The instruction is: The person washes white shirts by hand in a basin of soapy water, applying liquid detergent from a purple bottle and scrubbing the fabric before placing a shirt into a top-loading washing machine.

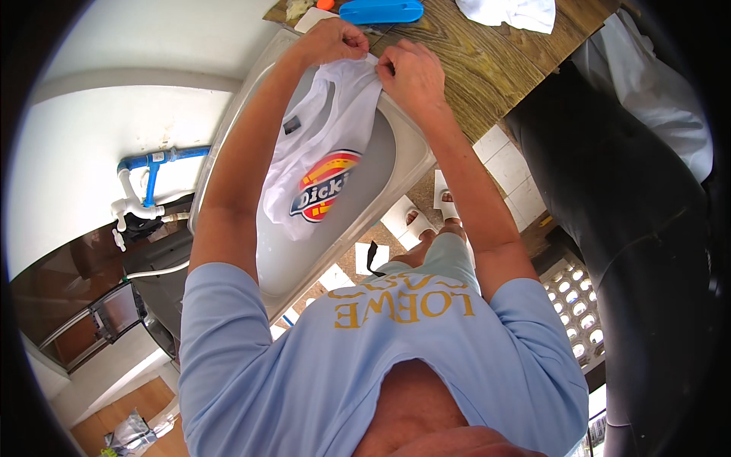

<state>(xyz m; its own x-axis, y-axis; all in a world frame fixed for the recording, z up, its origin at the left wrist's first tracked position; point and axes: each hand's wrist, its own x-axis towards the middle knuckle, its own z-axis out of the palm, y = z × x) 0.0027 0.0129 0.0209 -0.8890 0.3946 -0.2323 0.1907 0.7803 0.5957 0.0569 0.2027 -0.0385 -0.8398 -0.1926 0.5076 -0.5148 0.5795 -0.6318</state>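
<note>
Two hands meet at the top centre of the frame, and we see them both gripping the same white T-shirt (327, 152). The left hand (333, 39) has its fingers curled and pinched on the shirt's upper edge; the right hand (411, 76), just beside it, pinches the same edge with its fingers pressed together. The shirt hangs down from that grip toward the middle of the frame, inside a steel sink (396, 164), with a round printed badge in red, yellow and dark blue on its lower part. Above the hands, at the top edge, we see a blue plastic object (381, 11) lying on a wooden countertop (487, 68), and a piece of white cloth (512, 13) further right. Blue and white pipes (148, 179) run at the left of the frame, beside the sink.
</note>
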